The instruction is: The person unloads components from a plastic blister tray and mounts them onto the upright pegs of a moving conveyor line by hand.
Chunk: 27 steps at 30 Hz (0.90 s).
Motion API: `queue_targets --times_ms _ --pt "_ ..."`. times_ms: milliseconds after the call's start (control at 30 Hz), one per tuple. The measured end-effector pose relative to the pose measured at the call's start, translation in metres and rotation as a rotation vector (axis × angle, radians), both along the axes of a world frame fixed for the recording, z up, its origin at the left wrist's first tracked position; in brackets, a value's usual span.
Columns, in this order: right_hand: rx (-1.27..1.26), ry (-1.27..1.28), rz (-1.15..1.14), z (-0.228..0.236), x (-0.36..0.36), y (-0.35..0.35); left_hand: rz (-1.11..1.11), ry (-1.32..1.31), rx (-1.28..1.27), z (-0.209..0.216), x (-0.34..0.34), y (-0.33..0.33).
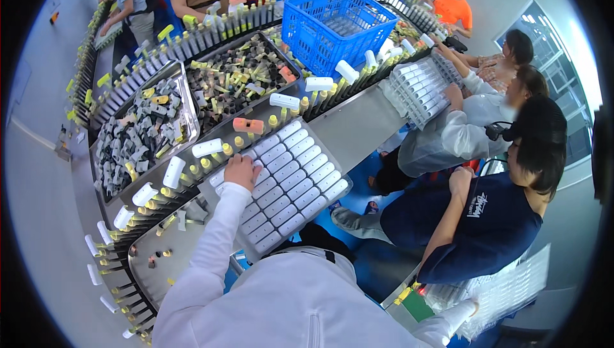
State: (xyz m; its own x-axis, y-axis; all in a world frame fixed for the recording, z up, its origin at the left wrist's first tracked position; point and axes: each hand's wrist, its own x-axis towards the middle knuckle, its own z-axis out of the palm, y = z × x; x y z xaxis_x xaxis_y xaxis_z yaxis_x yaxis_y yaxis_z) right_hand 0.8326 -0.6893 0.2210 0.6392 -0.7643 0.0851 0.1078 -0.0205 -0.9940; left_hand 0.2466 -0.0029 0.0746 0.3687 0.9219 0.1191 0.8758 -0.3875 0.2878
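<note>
A clear plastic tray filled with rows of white oblong cases lies on the metal bench in front of me. My left hand rests on the upper left part of this tray, fingers apart over the cases; their tips are partly hidden. Far out at the lower right, my right hand grips the edge of a clear empty tray, which is blurred. Under that tray are more clear trays. Beside the filled tray runs a curved row of upright pegs, several carrying white cases and one an orange case.
Metal trays of grey parts and mixed parts stand beyond the pegs, with a blue crate behind. A person in a dark shirt sits close on my right. Another person handles stacked filled trays.
</note>
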Motion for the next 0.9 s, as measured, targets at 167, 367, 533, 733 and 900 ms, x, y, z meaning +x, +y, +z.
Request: queue_targets --times_ms 167,367,533,733,900 --pt "0.003 0.127 -0.065 -0.040 0.000 0.033 -0.123 -0.033 0.083 0.003 -0.004 0.002" --pt "0.002 -0.024 -0.355 -0.028 -0.012 0.070 0.497 -0.543 0.050 0.043 -0.037 -0.048" --pt "-0.539 -1.015 0.167 0.096 -0.163 0.275 0.663 -0.633 0.182 0.048 -0.108 -0.012" --pt "-0.340 -1.074 1.719 0.038 -0.306 0.456 0.685 -0.076 0.166 0.043 -0.121 0.027" --pt "-0.568 -0.831 2.040 -0.045 -0.316 0.575 0.722 -0.163 0.232 0.045 -0.125 0.010"
